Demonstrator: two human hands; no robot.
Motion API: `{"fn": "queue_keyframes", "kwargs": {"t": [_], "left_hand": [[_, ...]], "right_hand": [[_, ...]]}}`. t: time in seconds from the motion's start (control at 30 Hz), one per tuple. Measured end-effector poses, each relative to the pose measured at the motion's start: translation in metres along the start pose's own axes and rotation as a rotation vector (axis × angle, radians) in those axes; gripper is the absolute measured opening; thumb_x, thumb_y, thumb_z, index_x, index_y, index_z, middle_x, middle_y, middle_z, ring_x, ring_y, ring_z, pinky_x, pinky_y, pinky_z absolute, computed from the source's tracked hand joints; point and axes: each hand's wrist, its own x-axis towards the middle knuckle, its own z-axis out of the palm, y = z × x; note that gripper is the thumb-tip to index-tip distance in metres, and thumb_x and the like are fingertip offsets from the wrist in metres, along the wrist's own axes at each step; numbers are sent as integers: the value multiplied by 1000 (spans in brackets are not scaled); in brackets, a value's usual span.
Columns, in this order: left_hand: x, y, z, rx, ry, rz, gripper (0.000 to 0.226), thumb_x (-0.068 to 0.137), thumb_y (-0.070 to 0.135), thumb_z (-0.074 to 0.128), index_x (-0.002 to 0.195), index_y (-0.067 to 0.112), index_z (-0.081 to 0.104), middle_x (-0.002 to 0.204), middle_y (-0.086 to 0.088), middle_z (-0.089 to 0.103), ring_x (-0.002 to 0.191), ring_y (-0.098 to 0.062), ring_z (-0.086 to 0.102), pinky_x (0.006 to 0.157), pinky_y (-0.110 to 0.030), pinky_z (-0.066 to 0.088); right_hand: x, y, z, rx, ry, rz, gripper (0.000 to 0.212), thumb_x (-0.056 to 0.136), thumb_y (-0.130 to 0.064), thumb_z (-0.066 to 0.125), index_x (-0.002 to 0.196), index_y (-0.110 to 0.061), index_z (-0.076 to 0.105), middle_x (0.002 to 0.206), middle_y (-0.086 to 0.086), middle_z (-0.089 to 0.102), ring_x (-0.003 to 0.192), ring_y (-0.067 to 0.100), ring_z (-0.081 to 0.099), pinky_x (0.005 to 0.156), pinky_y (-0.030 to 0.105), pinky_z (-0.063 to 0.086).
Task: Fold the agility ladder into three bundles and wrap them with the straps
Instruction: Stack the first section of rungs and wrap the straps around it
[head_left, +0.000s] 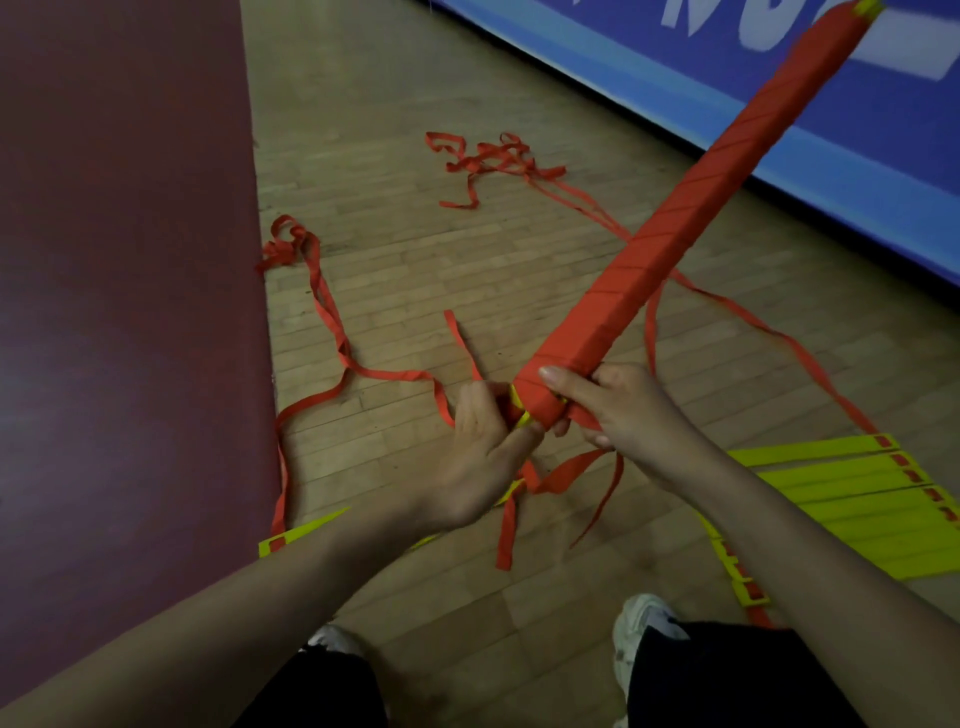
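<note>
I have the wrapped bundle (675, 208) held off the wooden floor (415, 249), near end low at centre, far end raised toward the far right edge. My right hand (623, 415) is clenched round that near end, while my left hand (483, 457) touches the yellow tip; I cannot tell if it pinches a strap tail. The bundle looks stiff and light, best gripped at its ends, whereas the loose straps (332, 322) are limp and tangle-prone, and the unfolded yellow rungs (841, 504) lie at the near right edge.

red-wrapped bundle (670, 228), yellow rungs (841, 499), red straps (332, 322), maroon mat (124, 260)
</note>
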Motion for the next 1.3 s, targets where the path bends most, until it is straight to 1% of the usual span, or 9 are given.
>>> {"fn": "queue_keyframes", "kwargs": {"t": [0.07,0.13,0.23,0.37,0.5,0.6,0.87,1.07,1.3], "left_hand": [[0,10,-9,-205,-38,-73,39,89,31,65,107,14,35,98,-6,45,84,-8,48,68,-19,46],[2,15,-27,-272,-122,-127,42,85,17,72,114,7,42,101,-7,56,84,-7,56,68,-15,49],[2,23,-54,-417,-238,-171,44,78,38,74,112,12,63,103,-6,70,91,-14,66,80,-26,53],[0,24,-62,-680,-513,-393,36,87,39,53,90,12,76,84,-10,72,68,-21,70,63,-33,59],[-2,19,-57,-916,-768,-422,43,71,39,77,95,4,72,82,-14,69,71,-24,70,60,-33,59],[-3,19,-54,-870,-729,-340,35,65,30,85,88,8,71,74,-7,64,65,-17,64,57,-28,57],[-2,21,-54,-630,-493,-260,12,80,11,62,89,3,61,72,-11,63,62,-19,63,58,-31,58],[-2,23,-55,-383,-391,-160,3,89,4,60,89,7,60,77,-13,59,72,-23,60,71,-43,59],[1,16,-39,52,-136,-23,13,92,3,58,93,14,53,71,-3,57,61,-18,60,63,-45,60]], "right_hand": [[-1,-2,-3,78,-47,12,32,90,-30,62,68,-7,64,60,19,60,33,7,35,34,15,25],[-3,-6,-3,142,-97,10,31,88,-29,62,71,-4,63,60,20,58,32,7,32,33,15,22],[-9,-14,-1,272,-173,3,32,80,-33,61,69,-2,59,53,14,57,29,5,29,32,13,19],[-13,-17,5,329,-226,-9,31,76,-34,58,64,-6,57,49,8,57,28,4,28,33,13,17],[-11,-17,6,323,-242,-17,30,76,-34,58,60,-9,58,48,6,55,28,4,29,33,13,17],[-9,-17,5,285,-234,-18,27,76,-35,58,63,-12,59,47,5,51,30,4,29,34,14,17],[-6,-12,2,136,-302,35,35,85,-37,53,69,-7,57,50,1,56,36,9,46,40,16,37],[-5,-11,2,91,-277,42,46,99,-36,42,77,-1,63,64,19,60,39,10,47,43,17,40],[-5,-19,4,40,-204,92,84,80,-67,37,89,11,67,73,23,67,42,15,51,42,20,42]]}}
